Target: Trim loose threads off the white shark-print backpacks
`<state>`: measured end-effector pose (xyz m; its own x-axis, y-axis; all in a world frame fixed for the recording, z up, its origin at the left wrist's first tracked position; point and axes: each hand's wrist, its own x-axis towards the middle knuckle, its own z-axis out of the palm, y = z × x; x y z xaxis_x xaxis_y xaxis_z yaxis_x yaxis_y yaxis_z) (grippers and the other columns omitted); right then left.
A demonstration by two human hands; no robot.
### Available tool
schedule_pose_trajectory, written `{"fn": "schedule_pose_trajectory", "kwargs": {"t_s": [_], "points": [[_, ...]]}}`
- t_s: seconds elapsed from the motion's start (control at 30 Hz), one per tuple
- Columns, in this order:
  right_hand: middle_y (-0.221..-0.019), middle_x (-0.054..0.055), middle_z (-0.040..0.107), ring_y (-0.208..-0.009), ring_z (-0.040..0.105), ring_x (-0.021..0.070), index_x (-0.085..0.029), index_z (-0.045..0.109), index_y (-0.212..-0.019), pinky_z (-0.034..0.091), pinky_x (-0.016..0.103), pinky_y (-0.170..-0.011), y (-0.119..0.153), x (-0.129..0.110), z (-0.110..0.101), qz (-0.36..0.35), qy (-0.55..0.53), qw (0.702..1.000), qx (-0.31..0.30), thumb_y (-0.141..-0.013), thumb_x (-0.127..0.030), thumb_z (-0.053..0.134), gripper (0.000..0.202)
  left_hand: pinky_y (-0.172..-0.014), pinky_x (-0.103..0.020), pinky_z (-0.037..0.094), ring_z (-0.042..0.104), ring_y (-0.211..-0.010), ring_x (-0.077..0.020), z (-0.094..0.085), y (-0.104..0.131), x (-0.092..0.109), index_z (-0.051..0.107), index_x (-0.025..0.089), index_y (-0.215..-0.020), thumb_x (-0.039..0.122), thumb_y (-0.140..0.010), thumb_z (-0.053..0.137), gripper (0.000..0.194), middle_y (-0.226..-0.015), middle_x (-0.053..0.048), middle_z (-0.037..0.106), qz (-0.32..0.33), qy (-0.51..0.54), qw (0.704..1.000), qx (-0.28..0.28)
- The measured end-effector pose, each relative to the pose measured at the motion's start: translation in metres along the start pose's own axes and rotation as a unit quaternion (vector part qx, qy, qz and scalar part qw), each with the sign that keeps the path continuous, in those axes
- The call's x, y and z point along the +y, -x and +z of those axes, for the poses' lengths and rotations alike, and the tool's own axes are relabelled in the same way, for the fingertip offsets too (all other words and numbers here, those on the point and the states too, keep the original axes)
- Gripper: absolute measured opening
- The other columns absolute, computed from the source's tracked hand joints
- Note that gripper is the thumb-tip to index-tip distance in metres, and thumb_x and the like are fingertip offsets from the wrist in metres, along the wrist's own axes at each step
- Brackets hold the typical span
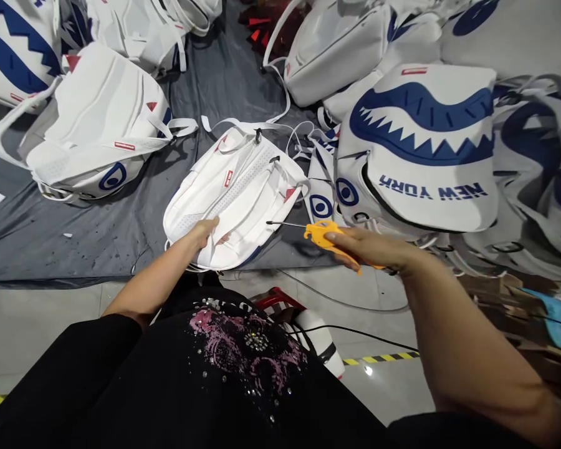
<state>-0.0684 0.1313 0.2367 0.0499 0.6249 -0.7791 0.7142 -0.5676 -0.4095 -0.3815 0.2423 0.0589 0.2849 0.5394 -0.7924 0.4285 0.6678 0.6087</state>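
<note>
A white backpack [243,193] lies in front of me, straps side up, with small red tags on it. My left hand [206,232] is at its near left part, fingers closed around a white strap. In my right hand [371,246] is an orange air blow gun [325,236], its thin metal nozzle pointing left. The nozzle's dark tip appears just over the backpack's right side; I cannot tell whether it touches. The fingers under the blow gun's handle are partly hidden.
Another white backpack [98,125] lies to the left on the grey table cover [224,68]. At the right are more backpacks, one with a blue toothed mouth and lettering on its flap [430,149]. A thin hose [355,305] hangs below the table edge, above the tiled floor.
</note>
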Motion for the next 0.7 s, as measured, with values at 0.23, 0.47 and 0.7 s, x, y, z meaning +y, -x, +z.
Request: {"fn": "schedule_pose_trajectory", "kwargs": {"t_s": [0.23,0.47,0.7], "points": [[-0.057,0.000,0.058,-0.047,0.053,0.0129,-0.021,0.049,-0.085,0.042,0.026,-0.053,-0.011,-0.018,0.009,0.029,-0.012,0.996,0.086,-0.102,-0.044,0.044,0.029,-0.105,-0.042,0.051,0.054,-0.131,-0.0287,0.029,0.020,-0.008,0.049,0.022,-0.147,0.032,-0.104,0.038,0.045,-0.144,-0.015,0.056,0.132,-0.101,0.981,0.097],[-0.057,-0.002,0.055,-0.046,0.051,0.0146,-0.021,0.057,-0.101,0.040,0.026,-0.047,0.023,-0.017,0.053,0.079,-0.056,0.989,0.112,-0.099,-0.045,0.050,0.025,-0.115,-0.064,0.031,0.035,-0.143,-0.0451,0.035,0.041,-0.011,0.052,0.023,-0.147,0.038,-0.092,0.064,0.059,-0.163,-0.019,0.031,0.283,-0.431,0.855,0.055],[-0.087,0.009,0.073,-0.076,0.068,0.0247,-0.021,0.063,-0.108,0.041,0.029,-0.061,0.026,-0.014,0.190,0.112,0.010,0.983,0.143,-0.101,-0.047,0.044,0.033,-0.097,-0.034,0.058,0.064,-0.111,-0.0194,-0.090,0.040,0.007,0.059,0.020,-0.119,0.027,-0.100,0.047,0.023,-0.118,-0.009,0.065,0.078,0.152,0.974,0.148]]}}
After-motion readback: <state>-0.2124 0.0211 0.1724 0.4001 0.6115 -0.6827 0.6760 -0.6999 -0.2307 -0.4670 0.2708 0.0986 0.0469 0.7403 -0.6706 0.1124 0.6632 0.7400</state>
